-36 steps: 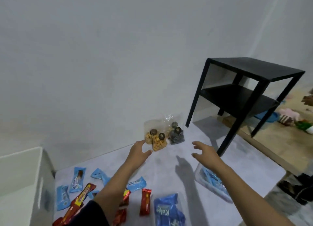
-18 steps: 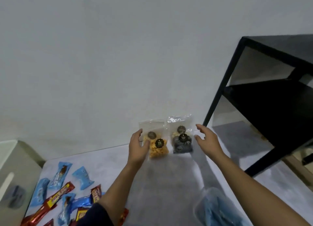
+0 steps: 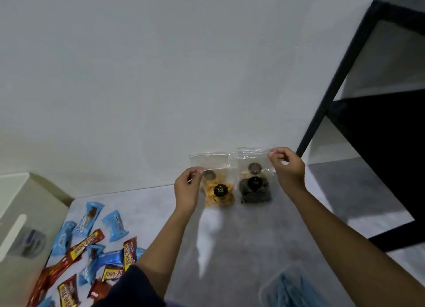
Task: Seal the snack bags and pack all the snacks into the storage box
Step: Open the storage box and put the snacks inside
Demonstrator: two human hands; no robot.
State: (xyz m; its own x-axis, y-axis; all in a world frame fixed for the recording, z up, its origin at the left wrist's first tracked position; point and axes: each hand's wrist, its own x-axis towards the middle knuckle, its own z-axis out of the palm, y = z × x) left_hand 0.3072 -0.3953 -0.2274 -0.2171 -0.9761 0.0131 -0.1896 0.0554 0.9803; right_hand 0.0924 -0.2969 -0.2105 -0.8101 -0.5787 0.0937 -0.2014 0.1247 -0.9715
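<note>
Two clear zip bags lean against the white wall on the grey surface. The left bag (image 3: 219,193) holds orange snacks; my left hand (image 3: 187,189) pinches its upper left edge. The right bag (image 3: 254,187) holds dark snacks; my right hand (image 3: 286,168) pinches its top right corner. Both bags carry round black stickers. The white storage box (image 3: 20,214) stands at the far left, with only its side wall and handle slot in view. Several blue and red wrapped snacks (image 3: 92,249) lie scattered beside it.
A black metal shelf table (image 3: 368,113) stands at the right, its leg close to my right hand. A clear bag with blue packets (image 3: 289,290) lies at the bottom right. A dark sleeve shows at the bottom edge.
Both hands have reached forward to the two clear bags and closed their fingers on the bags' upper edges. The view has moved closer to the wall.
</note>
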